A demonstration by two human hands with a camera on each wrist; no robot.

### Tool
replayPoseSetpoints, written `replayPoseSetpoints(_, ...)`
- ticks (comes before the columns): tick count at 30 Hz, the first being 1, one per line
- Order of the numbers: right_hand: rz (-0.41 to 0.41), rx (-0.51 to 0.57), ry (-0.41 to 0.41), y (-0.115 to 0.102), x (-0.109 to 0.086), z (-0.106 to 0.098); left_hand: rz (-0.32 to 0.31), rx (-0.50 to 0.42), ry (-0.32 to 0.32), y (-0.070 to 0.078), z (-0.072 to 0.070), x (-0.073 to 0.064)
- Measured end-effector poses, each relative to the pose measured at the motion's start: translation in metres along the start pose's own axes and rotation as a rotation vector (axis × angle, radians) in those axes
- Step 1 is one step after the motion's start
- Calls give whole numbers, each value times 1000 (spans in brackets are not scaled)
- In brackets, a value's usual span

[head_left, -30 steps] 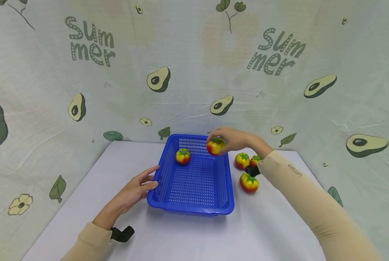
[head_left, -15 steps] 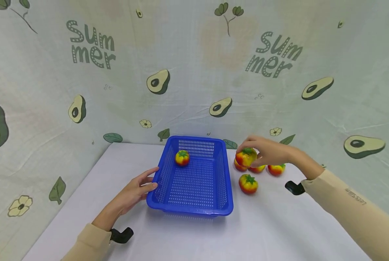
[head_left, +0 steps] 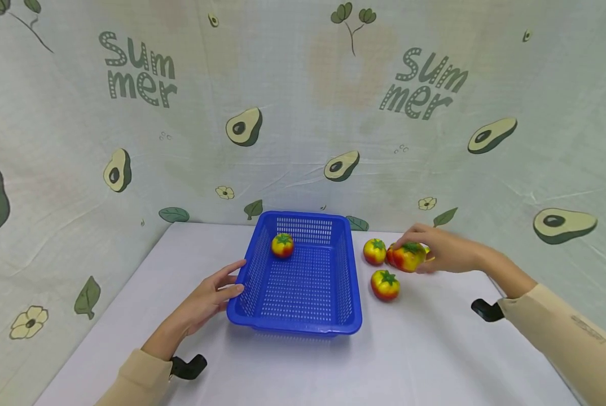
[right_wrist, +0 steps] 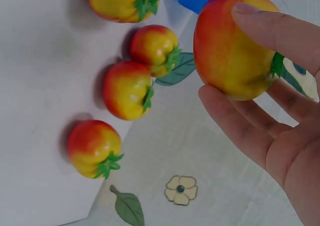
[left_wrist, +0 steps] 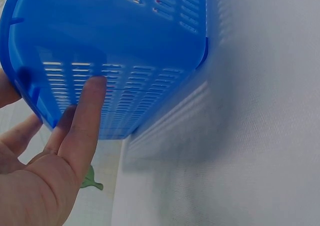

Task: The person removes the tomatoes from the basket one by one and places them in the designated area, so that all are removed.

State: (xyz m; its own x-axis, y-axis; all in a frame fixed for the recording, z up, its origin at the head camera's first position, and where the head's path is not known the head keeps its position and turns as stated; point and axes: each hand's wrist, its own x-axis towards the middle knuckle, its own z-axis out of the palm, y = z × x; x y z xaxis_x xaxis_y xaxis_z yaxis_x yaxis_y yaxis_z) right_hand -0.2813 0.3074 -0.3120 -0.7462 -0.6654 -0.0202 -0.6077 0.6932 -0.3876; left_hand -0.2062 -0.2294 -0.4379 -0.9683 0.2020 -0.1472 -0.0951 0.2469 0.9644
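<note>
A tomato-like fruit, red and yellow with a green leafy top, is held between the thumb and fingers of my right hand. In the head view this fruit is raised just above similar fruits to the right of the basket. My left hand is at the left side of the blue plastic basket. Its thumb and index fingertip touch the rim, while other fingers lie against the slotted outer wall. Inside the basket, one fruit sits near the far left corner.
Several more of these fruits lie to the right of the basket, including a near one and a far one. They stand on a white table. Behind rises a printed cloth backdrop.
My right hand has carried the held fruit from above the basket's far right corner rightward, to the loose fruits. The left hand and the basket stay where they were.
</note>
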Motion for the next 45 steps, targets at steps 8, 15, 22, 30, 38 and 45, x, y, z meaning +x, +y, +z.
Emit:
replayPoseSetpoints(8, 44, 2, 20, 28, -14, 15, 4, -2, -6, 1, -1, 0)
replayPoseSetpoints(15, 64, 56, 3, 54, -20, 35, -1, -3, -2, 1, 0, 0)
replayPoseSetpoints(22, 65, 74, 6, 73, -22, 56, 0, 2, -2, 1, 0, -1)
replayPoseSetpoints(30, 79, 75, -6, 84, -20, 72, 0, 9, 5, 1, 0, 0)
replayPoseSetpoints(38, 103, 60, 6, 84, -17, 79, -2, 7, 10, 0, 1, -1)
replayPoseSetpoints(45, 107, 78, 15, 84, -16, 84, 2, 9, 9, 1, 1, -1)
